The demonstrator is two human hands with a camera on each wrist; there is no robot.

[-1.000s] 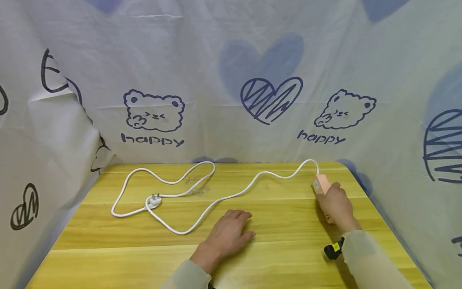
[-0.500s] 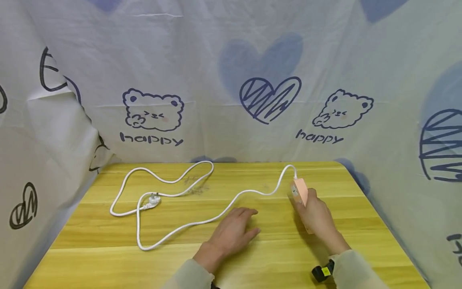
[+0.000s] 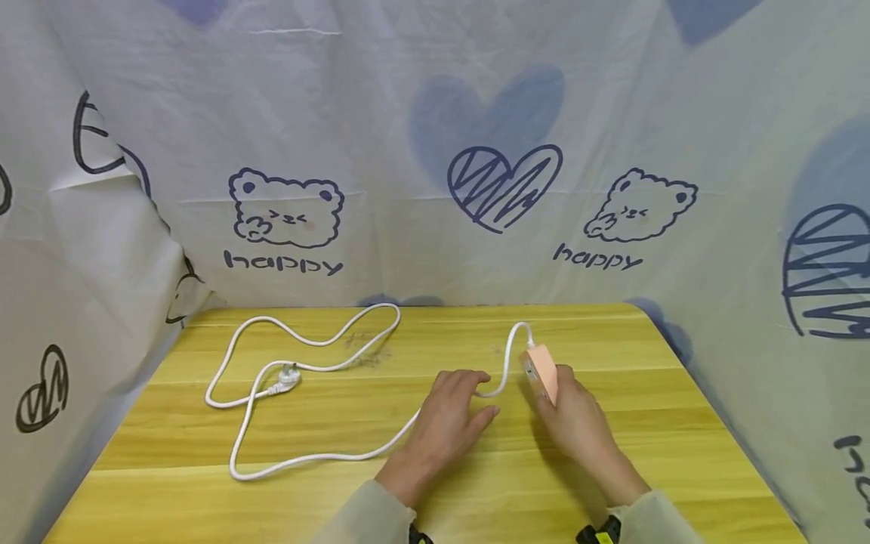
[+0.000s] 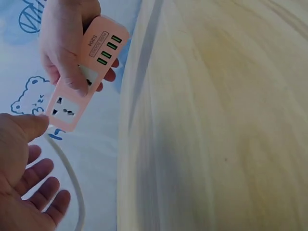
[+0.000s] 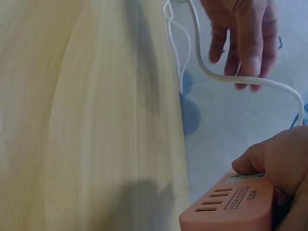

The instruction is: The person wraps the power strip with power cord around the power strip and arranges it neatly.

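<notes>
My right hand (image 3: 583, 423) grips a pink power strip (image 3: 543, 370) over the right middle of the table, thumb on its socket face. In the left wrist view the strip (image 4: 109, 36) shows socket outlets and a row of USB ports. A white cable (image 3: 326, 457) leaves the strip's far end, curves down past my left hand (image 3: 442, 423) and loops away to the left. The left hand has its fingers spread loosely, with nothing gripped; the cable (image 5: 231, 78) passes right at its fingertips in the right wrist view. At the cable's other end lies a white plug (image 3: 289, 377).
The yellow wood-grain table (image 3: 612, 325) has rounded far corners. Behind and beside it hangs a pale cloth (image 3: 408, 242) printed with hearts and bears. A wide loop of cable lies on the table's left half.
My right hand has brought the power strip leftward and nearer. The left hand has shifted slightly right and forward, over the cable. The cable's near bend has slid left and toward me.
</notes>
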